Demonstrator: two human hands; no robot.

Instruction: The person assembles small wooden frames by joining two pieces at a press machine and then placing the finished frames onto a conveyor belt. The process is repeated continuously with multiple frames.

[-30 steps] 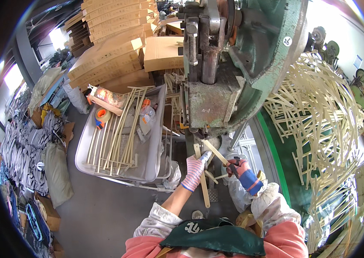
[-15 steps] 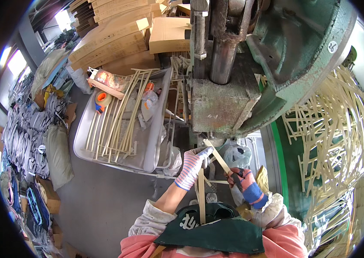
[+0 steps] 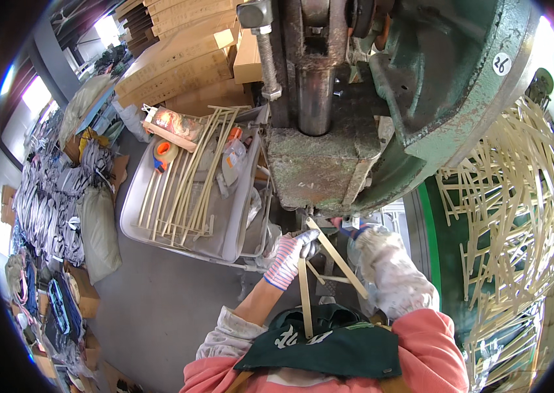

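Note:
My left hand (image 3: 290,254), in a red-and-white striped glove, is closed around the top of pale cream flat bars (image 3: 337,259) just below the press head. One bar slants down to the right from there. Another cream bar (image 3: 305,298) hangs down in front of my dark green apron (image 3: 349,350). My right hand (image 3: 359,229), in a blue and red glove, reaches in beneath the front of the green press (image 3: 323,164). Its fingers are mostly hidden or blurred, so what they hold cannot be made out. The right hand is off the slanting bar.
A grey-white tub (image 3: 129,219) at the left carries a cream rod frame, a tape roll (image 3: 165,154) and plastic bags. Cardboard boxes (image 3: 178,69) are stacked behind it. A large pile of cream frames (image 3: 506,216) lies at the right. Grey bundles (image 3: 60,203) line the far left.
My right hand has let go of the slanting bar's lower end and moved forward, under the press. The left hand keeps its hold. The view has shifted slightly.

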